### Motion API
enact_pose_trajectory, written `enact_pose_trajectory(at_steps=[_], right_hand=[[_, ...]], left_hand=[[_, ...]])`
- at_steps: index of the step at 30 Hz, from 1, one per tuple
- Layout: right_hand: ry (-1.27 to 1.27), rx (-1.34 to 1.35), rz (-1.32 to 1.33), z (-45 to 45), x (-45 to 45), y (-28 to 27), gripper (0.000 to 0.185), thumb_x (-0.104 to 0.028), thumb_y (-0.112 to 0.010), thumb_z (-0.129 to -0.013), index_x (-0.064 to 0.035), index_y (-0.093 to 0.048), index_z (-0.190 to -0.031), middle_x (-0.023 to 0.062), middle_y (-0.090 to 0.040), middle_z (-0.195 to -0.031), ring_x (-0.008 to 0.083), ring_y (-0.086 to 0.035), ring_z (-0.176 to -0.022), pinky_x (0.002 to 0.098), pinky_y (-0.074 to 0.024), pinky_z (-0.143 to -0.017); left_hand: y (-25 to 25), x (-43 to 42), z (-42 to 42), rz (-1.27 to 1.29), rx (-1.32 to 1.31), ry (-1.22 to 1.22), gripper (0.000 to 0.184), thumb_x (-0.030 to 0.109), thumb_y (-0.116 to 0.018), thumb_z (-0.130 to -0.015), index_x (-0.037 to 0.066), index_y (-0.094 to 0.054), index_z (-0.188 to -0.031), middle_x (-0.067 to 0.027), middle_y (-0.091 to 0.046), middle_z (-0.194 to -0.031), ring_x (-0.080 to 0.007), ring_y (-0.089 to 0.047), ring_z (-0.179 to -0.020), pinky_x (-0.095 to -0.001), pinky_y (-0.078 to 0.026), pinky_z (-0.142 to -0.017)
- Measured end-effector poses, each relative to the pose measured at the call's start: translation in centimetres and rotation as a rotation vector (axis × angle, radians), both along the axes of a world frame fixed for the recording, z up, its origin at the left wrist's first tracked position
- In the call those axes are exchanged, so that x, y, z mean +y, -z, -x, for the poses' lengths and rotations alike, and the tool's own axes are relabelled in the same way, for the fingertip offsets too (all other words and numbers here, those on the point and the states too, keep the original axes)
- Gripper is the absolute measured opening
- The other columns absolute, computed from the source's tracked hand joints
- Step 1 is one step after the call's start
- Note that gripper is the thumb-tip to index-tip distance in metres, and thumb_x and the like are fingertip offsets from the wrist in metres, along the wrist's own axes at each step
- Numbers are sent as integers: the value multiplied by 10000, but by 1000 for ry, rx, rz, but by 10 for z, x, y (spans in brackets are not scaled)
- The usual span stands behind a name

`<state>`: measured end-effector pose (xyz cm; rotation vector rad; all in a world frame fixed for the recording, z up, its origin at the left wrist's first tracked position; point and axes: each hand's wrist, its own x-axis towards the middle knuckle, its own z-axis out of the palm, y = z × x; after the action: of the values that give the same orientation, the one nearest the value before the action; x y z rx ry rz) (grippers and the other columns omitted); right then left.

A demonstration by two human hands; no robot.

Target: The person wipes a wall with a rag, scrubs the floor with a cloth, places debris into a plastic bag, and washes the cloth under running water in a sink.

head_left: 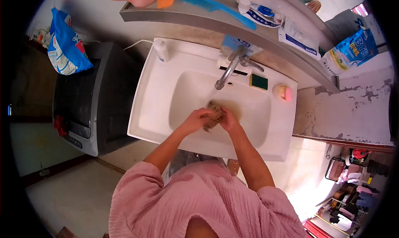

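Note:
Both my hands are over the basin of the white sink (145,101), under the chrome faucet (228,74). A thin stream of water seems to run from the spout onto what I hold. That is a brownish, rough, fibrous clump (214,115), wet and crumpled; its exact kind is not clear. My left hand (197,121) grips it from the left, fingers curled over its top. On the other side, my right hand (228,119) closes on its right edge. Brownish water shows in the basin near my right hand.
On the sink rim are a white bottle (161,50), a green sponge (258,82) and a pink soap (285,93). The shelf above carries a blue comb (212,5) and toothpaste tubes (266,15). A dark washing machine (87,101) with a blue bag (66,47) stands left.

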<state>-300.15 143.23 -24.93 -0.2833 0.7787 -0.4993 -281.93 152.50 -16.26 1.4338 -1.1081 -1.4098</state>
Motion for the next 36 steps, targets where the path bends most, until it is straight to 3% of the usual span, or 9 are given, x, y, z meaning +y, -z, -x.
enact_pose_trajectory(at_steps=[5,9,12,18,23,25,28,31,36], right_hand=[[-27,108,216,-34,4,-71,371,-46,-578,-853,-28,-509,-1217,93,-593,-1121,207,-583,-1023,335,-476,-892],[-224,279,394,-44,2,-80,401,-2,-589,-836,-52,-508,-1226,77,-594,-1094,158,-565,-996,280,-464,-882],[-312,475,822,-37,-8,-93,418,44,-614,-794,-58,-543,-1192,62,-606,-1049,136,-562,-961,251,-467,-843],[4,587,686,30,-49,-53,398,70,-644,-749,-53,-600,-1125,57,-619,-1012,157,-589,-890,266,-499,-787],[80,402,432,36,-35,-34,303,-71,-577,-847,-71,-585,-1150,50,-616,-1058,174,-591,-930,320,-510,-822],[6,173,198,8,-11,-46,287,-140,-538,-879,-88,-577,-1159,36,-612,-1079,176,-585,-947,348,-510,-832],[-111,-243,540,-5,6,16,301,-198,-522,-891,-89,-557,-1170,24,-606,-1095,186,-572,-1004,370,-503,-848],[-140,-254,428,-25,9,14,310,-210,-522,-892,-79,-551,-1172,31,-606,-1101,191,-581,-1005,363,-507,-843],[-237,129,284,-40,8,-2,319,-232,-523,-893,-47,-547,-1151,56,-617,-1024,187,-595,-879,341,-511,-727]], left_hand=[[60,16,-31,100,-166,-223,274,173,-604,-894,32,-557,-1124,-68,-575,-1036,-152,-540,-1010,-290,-423,-900],[5,-7,-14,-220,416,-270,311,261,-608,-900,16,-587,-1091,-82,-607,-1071,-158,-556,-968,-303,-460,-832],[55,-16,-15,-276,134,-175,449,316,-646,-881,-14,-555,-1173,-73,-610,-1081,-150,-554,-999,-301,-429,-902],[40,-21,-19,-101,534,-733,249,210,-624,-894,91,-590,-1111,1,-616,-947,-145,-566,-852,-293,-450,-733],[90,-33,-16,79,535,-571,122,150,-604,-886,107,-562,-992,7,-570,-893,-116,-540,-849,-279,-455,-752],[72,-32,21,120,450,-400,145,127,-603,-872,118,-563,-1011,-6,-572,-910,-128,-540,-896,-289,-458,-793],[5,-15,86,224,-50,-205,144,143,-579,-872,73,-565,-996,-53,-578,-923,-152,-545,-931,-327,-470,-793],[-10,-6,91,283,-273,33,210,211,-548,-892,57,-567,-1034,-111,-596,-979,-240,-591,-947,-368,-482,-824],[26,-47,13,-83,-861,-305,262,301,-532,-902,41,-560,-894,-187,-592,-1028,-395,-575,-921,-464,-478,-778]])
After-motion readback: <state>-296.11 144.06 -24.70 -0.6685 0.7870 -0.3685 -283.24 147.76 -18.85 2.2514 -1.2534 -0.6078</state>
